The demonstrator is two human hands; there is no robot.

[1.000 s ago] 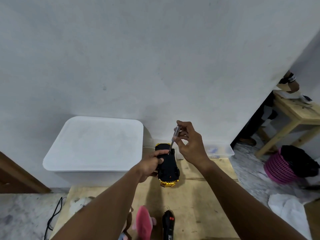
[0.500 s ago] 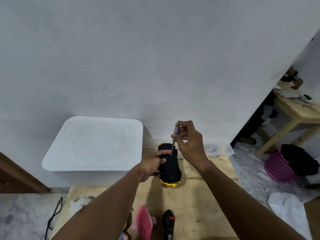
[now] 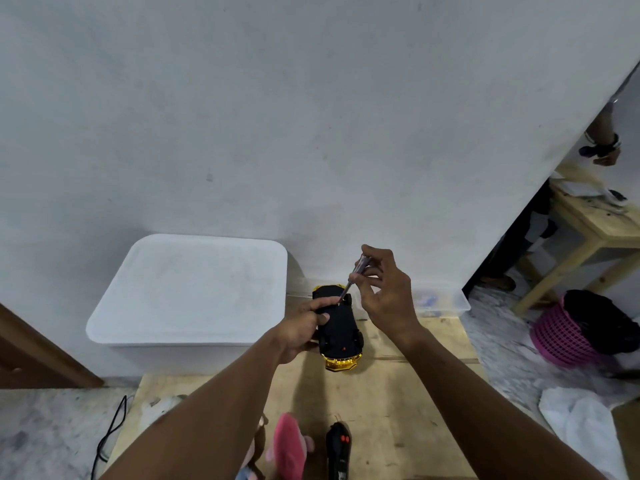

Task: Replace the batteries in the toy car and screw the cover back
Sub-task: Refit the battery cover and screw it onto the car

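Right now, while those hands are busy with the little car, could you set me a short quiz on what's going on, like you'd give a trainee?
1. What does the right hand pinch? A a battery; B a screwdriver; C a pen.
2. True or false: the left hand grips the toy car, which lies underside up.
3. Fill in: the basket on the floor at the right is coloured ____.
Key: 1 B; 2 true; 3 pink.
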